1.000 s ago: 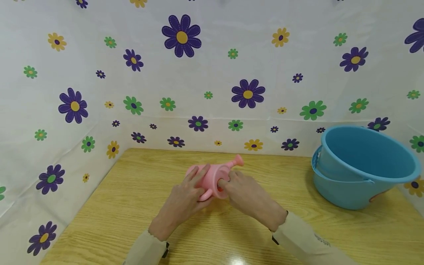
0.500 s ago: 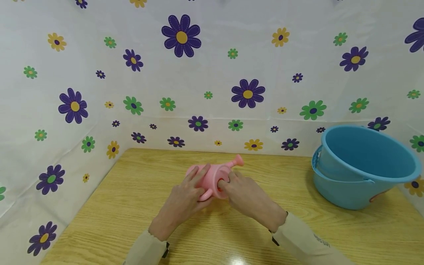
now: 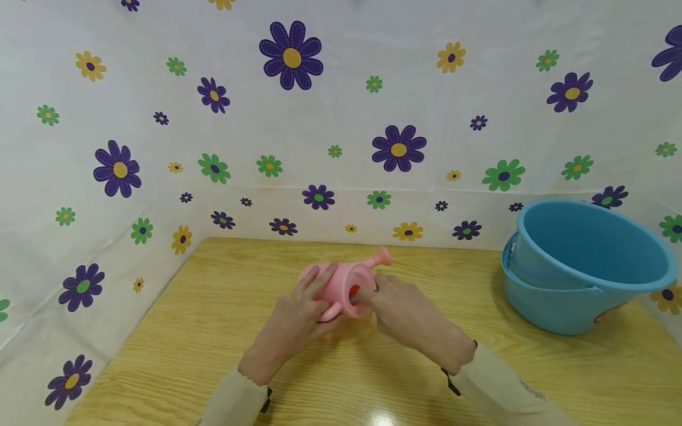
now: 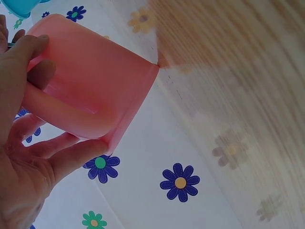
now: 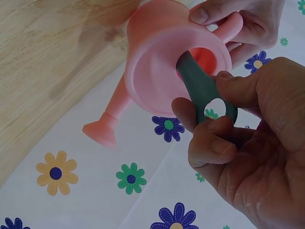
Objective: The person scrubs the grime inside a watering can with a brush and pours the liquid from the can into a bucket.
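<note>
A pink watering can point(image 3: 341, 283) lies tipped over on the table, its opening turned toward the right. My left hand point(image 3: 295, 316) grips its body, with fingers on both sides of the can's loop handle point(image 4: 62, 112). In the right wrist view, my right hand point(image 5: 257, 138) pinches a dark green handle point(image 5: 198, 86) with a round hole in its end. The far end of that handle reaches into the can's opening, where it is hidden. Something red point(image 5: 206, 59) shows inside the opening; whether it joins the green handle cannot be told.
A light blue bucket point(image 3: 554, 307) with its carrying handle down stands at the right of the wooden table point(image 3: 202, 331). White cloth point(image 3: 341, 106) with printed flowers borders the table at the back and left. The can's spout point(image 3: 380, 257) points toward the back right.
My right hand has shifted slightly to the right, away from the can's opening, with a bit of the green handle now showing. The left hand and the can have stayed put.
</note>
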